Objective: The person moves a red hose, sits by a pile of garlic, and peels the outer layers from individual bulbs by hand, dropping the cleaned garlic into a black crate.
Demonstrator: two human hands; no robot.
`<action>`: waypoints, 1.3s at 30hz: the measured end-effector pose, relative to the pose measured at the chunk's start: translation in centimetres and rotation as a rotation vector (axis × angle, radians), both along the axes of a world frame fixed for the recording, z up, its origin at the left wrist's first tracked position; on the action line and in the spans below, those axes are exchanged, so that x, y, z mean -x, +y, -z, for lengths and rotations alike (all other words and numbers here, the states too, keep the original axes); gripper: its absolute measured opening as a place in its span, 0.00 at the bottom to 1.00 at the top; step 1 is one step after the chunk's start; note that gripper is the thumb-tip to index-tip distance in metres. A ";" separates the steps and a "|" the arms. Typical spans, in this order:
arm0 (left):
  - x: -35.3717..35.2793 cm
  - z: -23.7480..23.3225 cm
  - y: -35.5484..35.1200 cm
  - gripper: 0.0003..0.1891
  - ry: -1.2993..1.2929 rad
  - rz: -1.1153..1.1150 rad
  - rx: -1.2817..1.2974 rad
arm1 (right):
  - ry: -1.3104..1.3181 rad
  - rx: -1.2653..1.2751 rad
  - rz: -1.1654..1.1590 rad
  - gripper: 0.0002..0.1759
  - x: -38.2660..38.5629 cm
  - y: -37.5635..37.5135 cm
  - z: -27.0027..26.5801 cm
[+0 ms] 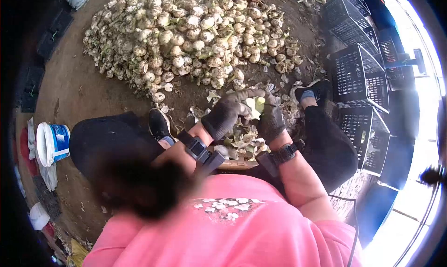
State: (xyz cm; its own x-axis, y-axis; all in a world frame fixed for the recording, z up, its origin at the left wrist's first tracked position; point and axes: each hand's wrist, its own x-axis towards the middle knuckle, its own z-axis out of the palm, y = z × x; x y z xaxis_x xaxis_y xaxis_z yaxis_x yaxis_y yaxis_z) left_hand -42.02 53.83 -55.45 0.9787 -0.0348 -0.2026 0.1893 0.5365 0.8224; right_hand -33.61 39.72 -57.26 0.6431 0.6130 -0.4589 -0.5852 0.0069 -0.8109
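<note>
My left hand [229,112], in a dark grey work glove, is closed around the left side of a pale green and white bulb-like vegetable [255,107]. On its other side, my right hand [271,118], gloved the same way, grips it with curled fingers. The exact kind of vegetable cannot be made out, and the fingers hide part of it. Whether a small blade is in either hand does not show. Below the hands, between my legs, lies a heap of pale leafy peelings [246,139].
A large pile of round, soil-stained whitish vegetables [186,36] covers the ground ahead. Black plastic crates [356,76] stand along the right side. A white and blue bucket [45,143] lies at the left. My dark shoe [160,126] rests near the pile's edge.
</note>
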 end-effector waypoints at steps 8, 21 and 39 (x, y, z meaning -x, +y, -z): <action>0.3 8.1 0.9 0.06 0.081 -0.034 -1.533 | -0.150 -0.279 -0.232 0.26 1.1 -2.7 -1.9; 0.0 -0.7 -4.8 0.32 0.067 -0.022 0.011 | -0.171 -0.153 0.011 0.16 -0.8 -5.7 -0.7; 1.5 -0.1 -3.0 0.41 -0.081 0.035 -0.013 | -0.490 0.118 -0.038 0.08 -2.1 -5.0 2.7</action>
State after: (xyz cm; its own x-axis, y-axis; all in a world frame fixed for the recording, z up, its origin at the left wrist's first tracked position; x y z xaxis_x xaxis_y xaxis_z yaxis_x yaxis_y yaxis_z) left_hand -43.56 50.83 -55.35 0.9902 -0.0668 -0.1230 0.1397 0.5203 0.8425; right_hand -31.48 34.72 -60.00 0.7786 0.6022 -0.1764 -0.1341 -0.1148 -0.9843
